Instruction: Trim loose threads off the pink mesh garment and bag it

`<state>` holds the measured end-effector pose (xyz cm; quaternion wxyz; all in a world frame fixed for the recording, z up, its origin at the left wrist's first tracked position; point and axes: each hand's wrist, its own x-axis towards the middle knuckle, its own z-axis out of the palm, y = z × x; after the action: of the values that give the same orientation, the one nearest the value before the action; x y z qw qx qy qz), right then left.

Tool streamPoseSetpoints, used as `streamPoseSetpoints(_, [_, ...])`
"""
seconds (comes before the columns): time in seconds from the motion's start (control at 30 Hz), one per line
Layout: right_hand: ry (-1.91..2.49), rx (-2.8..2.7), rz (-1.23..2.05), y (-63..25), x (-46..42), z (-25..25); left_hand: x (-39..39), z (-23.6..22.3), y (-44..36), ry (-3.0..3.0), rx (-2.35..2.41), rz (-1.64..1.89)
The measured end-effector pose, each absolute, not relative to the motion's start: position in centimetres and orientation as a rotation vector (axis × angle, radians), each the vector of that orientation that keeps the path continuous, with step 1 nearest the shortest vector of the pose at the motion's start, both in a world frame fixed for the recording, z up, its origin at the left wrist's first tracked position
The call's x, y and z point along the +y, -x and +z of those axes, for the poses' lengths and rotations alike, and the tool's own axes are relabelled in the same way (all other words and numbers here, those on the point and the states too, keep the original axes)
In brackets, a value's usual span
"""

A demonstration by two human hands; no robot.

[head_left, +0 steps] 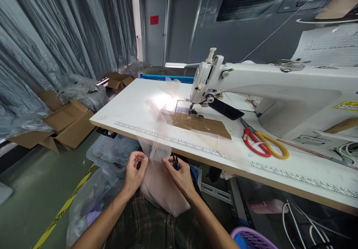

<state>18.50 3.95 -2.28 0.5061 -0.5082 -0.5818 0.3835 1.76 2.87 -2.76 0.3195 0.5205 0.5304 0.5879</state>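
Note:
A pale pink sheer fabric (165, 189) hangs over the table's front edge and lies across my lap. Its upper end rests on the table beside the sewing machine (207, 77). My left hand (136, 171) is closed, with thumb and fingertips pinching the fabric's left edge. On the other side, my right hand (180, 174) pinches the right edge between thumb and finger. Small dark thread snips (175, 162) with a bit of blue are tucked in that same hand, partly hidden by the fingers. Both hands are just below the tabletop, a short way apart.
The white table (128, 103) has a printed ruler along its front. Brown tape (201, 125) lies before the needle. Scissors (264, 142) with red and yellow handles and a black phone-like slab (226, 109) lie right. Cardboard boxes (69, 122) and plastic bins (112, 150) stand left.

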Motion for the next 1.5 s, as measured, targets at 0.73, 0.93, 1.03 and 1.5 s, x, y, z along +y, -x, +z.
streamPoseSetpoints(0.73, [0.929, -1.830, 1.268, -19.5, -2.8, -0.3, 1.1, -0.5, -0.3, -1.486, 1.061, 0.892])
streamPoseSetpoints(0.93, [1.091, -1.679, 1.337, -19.9, -0.2, -1.2, -0.1, 0.8, -0.4, -1.633, 1.277, 0.930])
streamPoseSetpoints(1.03, [1.135, -1.667, 1.378, -19.4, 0.4, -1.4, -0.5, 1.0, -0.2, -1.683, 1.284, 0.917])
streamPoseSetpoints(1.5, [1.049, -1.895, 1.250, -17.7, 1.3, -0.7, -0.1, 0.2, 1.0, -1.701, 1.211, 0.873])
